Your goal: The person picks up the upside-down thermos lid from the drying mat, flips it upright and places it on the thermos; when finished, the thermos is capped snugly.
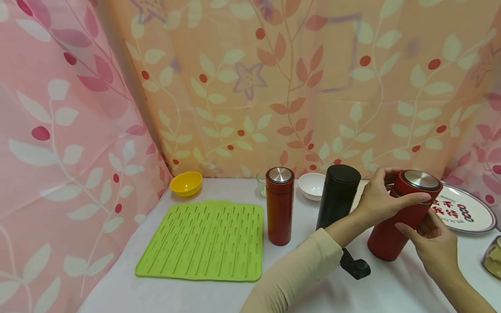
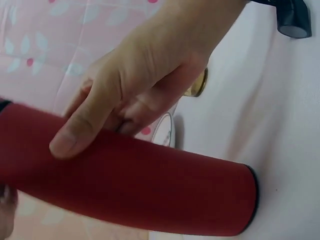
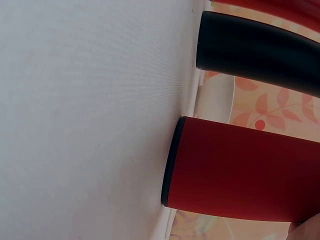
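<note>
A red flask (image 1: 395,221) with a steel-topped lid (image 1: 420,179) leans to the right, its base on the white table (image 1: 195,295). My left hand (image 1: 379,198) grips its upper part just below the lid, thumb across the front. My right hand (image 1: 430,239) holds the flask's body from the right side. In the left wrist view my left hand (image 2: 135,95) lies curled over the red flask (image 2: 150,185). The right wrist view shows the flask's lower body (image 3: 240,175) and its base on the table (image 3: 90,115); only a bit of that hand shows.
A second red flask (image 1: 279,208) and a black flask (image 1: 337,195) stand upright to the left. Behind them are a white bowl (image 1: 312,186), a small glass (image 1: 261,182) and a yellow bowl (image 1: 186,183). A green mat (image 1: 203,239) lies left; a printed plate (image 1: 465,213) and a jar (image 1: 494,256) right.
</note>
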`<move>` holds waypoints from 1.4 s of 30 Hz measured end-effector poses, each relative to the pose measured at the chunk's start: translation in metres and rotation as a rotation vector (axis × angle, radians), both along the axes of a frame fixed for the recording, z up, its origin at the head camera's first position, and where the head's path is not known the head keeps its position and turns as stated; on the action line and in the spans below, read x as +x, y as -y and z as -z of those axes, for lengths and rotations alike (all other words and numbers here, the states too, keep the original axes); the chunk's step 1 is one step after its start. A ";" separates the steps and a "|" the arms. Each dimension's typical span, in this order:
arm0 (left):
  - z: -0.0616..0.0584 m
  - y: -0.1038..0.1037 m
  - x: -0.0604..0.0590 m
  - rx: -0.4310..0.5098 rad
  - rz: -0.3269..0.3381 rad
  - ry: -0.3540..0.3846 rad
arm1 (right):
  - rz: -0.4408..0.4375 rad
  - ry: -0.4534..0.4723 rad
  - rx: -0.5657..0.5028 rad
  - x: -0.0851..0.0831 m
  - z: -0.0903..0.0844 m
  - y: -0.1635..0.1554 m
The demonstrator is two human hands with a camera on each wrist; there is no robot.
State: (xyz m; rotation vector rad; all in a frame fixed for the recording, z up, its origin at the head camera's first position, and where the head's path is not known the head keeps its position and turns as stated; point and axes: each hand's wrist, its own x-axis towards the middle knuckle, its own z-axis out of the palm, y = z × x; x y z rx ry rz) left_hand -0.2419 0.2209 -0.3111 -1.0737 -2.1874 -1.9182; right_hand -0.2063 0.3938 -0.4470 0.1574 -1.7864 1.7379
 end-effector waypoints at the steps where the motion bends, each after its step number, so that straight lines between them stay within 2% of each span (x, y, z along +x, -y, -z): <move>1: -0.001 -0.002 0.002 -0.014 -0.036 -0.002 | 0.006 0.005 0.003 0.000 0.000 0.000; 4: -0.003 -0.004 0.006 -0.054 -0.120 -0.020 | 0.012 0.003 0.014 0.000 0.000 0.001; 7: -0.003 -0.002 0.006 -0.070 -0.133 -0.029 | -0.004 -0.020 0.002 0.000 -0.004 0.005; 12: -0.002 0.005 -0.002 -0.053 0.001 -0.064 | -0.022 -0.012 -0.025 0.005 -0.016 0.016; 15: -0.001 0.007 -0.007 -0.031 0.115 -0.086 | -0.005 0.015 -0.001 0.005 -0.016 0.016; 17: 0.000 0.007 -0.009 -0.027 0.150 -0.089 | -0.005 0.011 0.004 0.003 -0.011 0.012; 18: 0.000 0.007 -0.009 -0.034 0.145 -0.085 | -0.002 0.014 0.013 0.002 -0.009 0.010; 20: 0.001 0.005 -0.007 -0.067 0.090 -0.092 | 0.022 0.030 0.040 0.001 -0.004 0.006; 24: 0.002 0.000 0.000 -0.147 -0.093 -0.125 | 0.040 0.029 0.064 0.000 0.001 0.003; 27: 0.004 -0.001 0.002 -0.121 -0.128 -0.111 | 0.035 0.034 0.069 0.003 -0.004 0.007; 29: 0.005 0.001 0.001 -0.080 -0.083 -0.089 | 0.021 0.020 0.051 0.004 -0.008 0.010; 31: 0.005 0.003 -0.001 -0.044 0.005 -0.073 | 0.029 0.020 0.050 0.007 -0.015 0.015; 33: 0.005 0.005 -0.004 -0.039 0.080 -0.076 | 0.020 0.003 0.026 0.008 -0.019 0.016; 35: 0.004 0.005 -0.004 -0.044 0.124 -0.078 | 0.011 -0.009 0.026 0.009 -0.019 0.016; 37: 0.005 0.004 -0.003 -0.059 0.096 -0.087 | 0.004 -0.003 0.023 0.010 -0.019 0.016; 42: 0.007 -0.003 0.007 -0.068 -0.108 -0.112 | 0.033 0.062 0.054 0.022 -0.032 0.030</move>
